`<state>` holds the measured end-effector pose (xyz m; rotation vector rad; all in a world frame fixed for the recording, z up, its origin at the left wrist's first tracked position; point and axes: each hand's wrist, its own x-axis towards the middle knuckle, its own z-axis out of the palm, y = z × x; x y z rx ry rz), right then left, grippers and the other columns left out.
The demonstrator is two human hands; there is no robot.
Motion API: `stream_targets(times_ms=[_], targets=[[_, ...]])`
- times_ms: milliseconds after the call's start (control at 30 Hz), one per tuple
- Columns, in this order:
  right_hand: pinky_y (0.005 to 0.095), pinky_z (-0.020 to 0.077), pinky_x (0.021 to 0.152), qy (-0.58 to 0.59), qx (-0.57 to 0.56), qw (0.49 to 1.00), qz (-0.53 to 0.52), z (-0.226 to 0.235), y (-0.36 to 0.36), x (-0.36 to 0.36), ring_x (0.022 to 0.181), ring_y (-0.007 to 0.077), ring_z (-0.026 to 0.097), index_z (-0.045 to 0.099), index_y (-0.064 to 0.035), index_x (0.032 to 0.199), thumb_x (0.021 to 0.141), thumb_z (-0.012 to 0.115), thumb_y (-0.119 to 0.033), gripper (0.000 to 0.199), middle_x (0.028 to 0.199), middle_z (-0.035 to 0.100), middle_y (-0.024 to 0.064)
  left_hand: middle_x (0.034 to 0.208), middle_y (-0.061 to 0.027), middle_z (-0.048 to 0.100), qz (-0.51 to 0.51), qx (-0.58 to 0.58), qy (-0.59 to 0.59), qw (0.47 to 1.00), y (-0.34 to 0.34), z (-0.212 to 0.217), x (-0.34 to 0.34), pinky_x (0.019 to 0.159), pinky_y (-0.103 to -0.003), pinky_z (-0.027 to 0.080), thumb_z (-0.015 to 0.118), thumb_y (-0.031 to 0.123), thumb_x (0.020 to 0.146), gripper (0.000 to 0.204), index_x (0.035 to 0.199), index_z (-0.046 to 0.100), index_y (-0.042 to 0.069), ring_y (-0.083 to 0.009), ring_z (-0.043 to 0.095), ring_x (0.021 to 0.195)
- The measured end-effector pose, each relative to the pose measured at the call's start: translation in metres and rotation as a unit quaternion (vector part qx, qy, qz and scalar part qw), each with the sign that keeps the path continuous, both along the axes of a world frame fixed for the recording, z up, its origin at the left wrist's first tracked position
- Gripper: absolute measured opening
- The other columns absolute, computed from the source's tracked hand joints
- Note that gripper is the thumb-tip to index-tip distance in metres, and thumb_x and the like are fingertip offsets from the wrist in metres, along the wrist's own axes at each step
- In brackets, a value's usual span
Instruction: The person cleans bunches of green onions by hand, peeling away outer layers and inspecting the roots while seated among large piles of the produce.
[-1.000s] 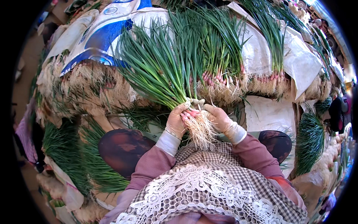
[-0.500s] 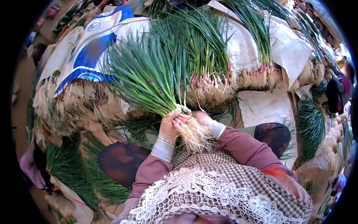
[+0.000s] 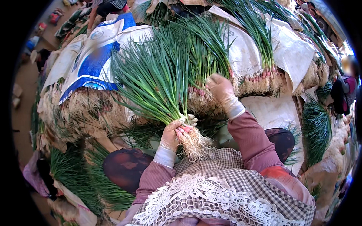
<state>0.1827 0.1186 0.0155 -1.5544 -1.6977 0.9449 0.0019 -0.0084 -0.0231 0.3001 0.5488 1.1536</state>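
A thick bunch of spring onions (image 3: 160, 88), with long green leaves, pinkish bulbs and pale stringy roots, is gripped near the bulbs by my left hand (image 3: 175, 130). Its leaves fan up and to the left, and the roots hang toward my lap. My right hand (image 3: 221, 90), in a pale thin glove, is at the front of a heap of loose spring onions (image 3: 205, 51). Its fingers are pinched together at the bulb ends, apparently on a spring onion, though the hand partly covers it.
White sacking (image 3: 243, 49) and a blue-and-white sack (image 3: 96, 56) lie over the heaped onions. More green leaves (image 3: 71, 177) lie at the lower left, and another bundle (image 3: 316, 130) at the right. A white sheet (image 3: 269, 113) lies beside my right knee. Other people are at the edges.
My right hand has left the roots of the held bunch and moved up and right to the heap. My left hand keeps its hold on the bunch, slightly lower.
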Motion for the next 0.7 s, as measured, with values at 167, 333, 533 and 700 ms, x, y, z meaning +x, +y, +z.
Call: stream_targets(times_ms=[167,333,533,700], targets=[[0.0179,0.0336,0.045,0.242,-0.321,0.890,0.214,-0.018,-0.036,-0.019,0.051,0.0042,0.040,0.053,-0.0035,0.084,0.083,0.048,-0.027,0.024,0.060,0.044,-0.0045,0.087,-0.0193,0.057,-0.034,0.003,-0.046,0.998,0.002,0.010,0.008,0.072,-0.037,0.049,0.048,0.012,0.075,0.030,0.098,0.048,-0.007,-0.0276,0.059,0.079],[0.0232,0.0426,0.046,0.248,-0.262,0.933,0.022,0.037,-0.069,-0.024,0.052,0.0112,0.051,0.052,-0.0012,0.090,0.082,0.048,-0.016,0.017,0.066,0.055,0.0048,0.104,-0.0234,0.051,-0.033,-0.057,-0.019,0.998,0.005,0.011,0.016,0.087,-0.042,0.038,0.046,0.013,0.075,0.036,0.103,0.045,-0.009,-0.0322,0.050,0.097],[0.0153,0.0261,0.031,0.193,0.080,0.973,-0.099,0.093,-0.077,0.148,0.040,0.0013,0.032,0.053,-0.0075,0.081,0.086,0.041,-0.022,0.019,0.055,0.041,-0.0053,0.078,-0.0098,0.055,-0.020,-0.040,0.043,0.998,0.006,0.015,0.012,0.083,-0.042,0.041,0.050,0.014,0.074,0.025,0.095,0.050,0.001,-0.0238,0.054,0.078],[0.0151,0.0228,0.034,0.245,0.099,0.898,-0.353,0.078,-0.154,0.267,0.040,0.0013,0.030,0.051,-0.0070,0.080,0.084,0.040,-0.020,0.017,0.055,0.040,-0.0052,0.084,-0.0078,0.052,-0.025,0.012,-0.049,0.998,0.001,0.015,0.022,0.088,-0.052,0.033,0.049,0.019,0.077,0.038,0.111,0.041,0.004,-0.0261,0.050,0.090]])
